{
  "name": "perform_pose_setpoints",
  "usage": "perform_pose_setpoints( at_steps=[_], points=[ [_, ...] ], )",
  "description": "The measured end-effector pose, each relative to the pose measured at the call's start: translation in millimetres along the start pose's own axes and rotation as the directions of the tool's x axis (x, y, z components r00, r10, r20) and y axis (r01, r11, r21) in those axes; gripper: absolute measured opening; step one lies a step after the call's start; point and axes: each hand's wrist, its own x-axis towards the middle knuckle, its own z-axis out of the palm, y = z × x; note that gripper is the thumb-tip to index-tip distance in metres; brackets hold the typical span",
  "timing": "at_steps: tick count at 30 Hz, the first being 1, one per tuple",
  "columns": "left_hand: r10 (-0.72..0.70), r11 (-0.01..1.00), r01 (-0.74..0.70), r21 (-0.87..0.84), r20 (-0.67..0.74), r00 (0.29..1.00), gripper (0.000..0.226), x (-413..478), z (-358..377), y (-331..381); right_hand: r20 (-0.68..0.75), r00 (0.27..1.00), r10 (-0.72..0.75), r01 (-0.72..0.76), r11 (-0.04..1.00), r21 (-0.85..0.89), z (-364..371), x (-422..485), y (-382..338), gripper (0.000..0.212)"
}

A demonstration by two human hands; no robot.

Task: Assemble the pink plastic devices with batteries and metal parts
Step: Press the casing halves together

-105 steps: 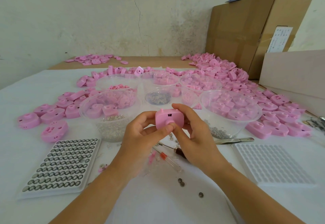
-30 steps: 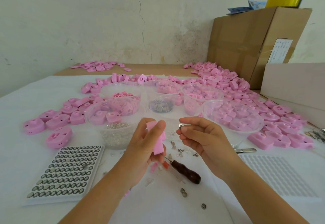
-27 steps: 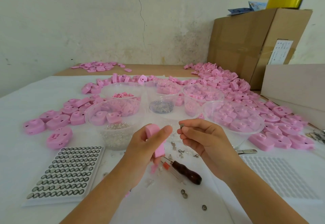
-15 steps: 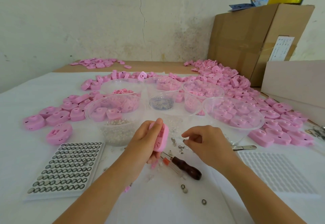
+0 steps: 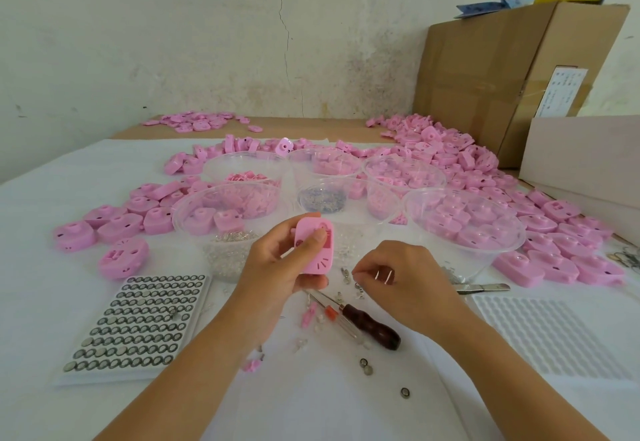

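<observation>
Tiny metal bits (image 5: 359,288) beside the right hand (image 5: 407,285), indistinct (likewise the print on the carton label (image 5: 562,92))

Soft, even daylight fills the scene, bright but not harsh (its source lies outside the view). The white bench (image 5: 346,406) carries only faint, diffuse shadows beneath the left hand (image 5: 277,267) and right hand (image 5: 405,281). The clear bowls (image 5: 491,260) show a mild sheen along their rims. Wide-angle distortion bows the bench edges and leans the cardboard box (image 5: 502,77) at the right. The right hand's fingers (image 5: 363,267) look slightly smeared; the far pink pile (image 5: 197,122) is soft.
</observation>
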Motion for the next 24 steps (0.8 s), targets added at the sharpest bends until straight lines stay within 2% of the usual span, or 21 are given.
perform_pose_setpoints(
  at_steps=[4, 6, 10, 14, 17, 21, 24],
  points=[
    [0.03, 0.999, -0.03, 0.019, 0.001, 1.0, 0.026, -1, -1, 4, 0.099, 0.982, -0.161, 0.154, 0.985, 0.077, 7, -4, -8, 0.007],
    [0.057, 0.997, -0.057, 0.055, 0.009, 0.998, 0.03, -3, -1, 8, 0.151, 0.963, -0.225, 0.211, 0.972, 0.107, 12, -7, -12, 0.016],
    [0.085, 0.988, -0.087, 0.129, 0.023, 0.996, 0.033, -13, 1, 18, 0.253, 0.919, -0.302, 0.318, 0.948, -0.021, 20, -12, -19, 0.026],
    [0.124, 0.973, -0.137, 0.186, 0.081, 0.989, 0.025, -17, 5, 32, 0.224, 0.895, -0.385, 0.39, 0.92, 0.023, 24, -15, -31, 0.021],
    [0.116, 0.956, -0.147, 0.255, 0.134, 0.984, 0.017, -16, 2, 42, 0.278, 0.845, -0.457, 0.473, 0.881, 0.01, 30, -17, -39, 0.029],
    [0.019, 0.954, -0.092, 0.286, 0.248, 0.969, 0.03, -17, -8, 52, 0.344, 0.835, -0.429, 0.479, 0.875, -0.071, 35, -19, -41, 0.036],
    [0.022, 0.971, -0.082, 0.223, 0.261, 0.965, 0.033, -14, -14, 57, 0.318, 0.862, -0.396, 0.433, 0.9, -0.054, 36, -16, -40, 0.028]
  ],
)
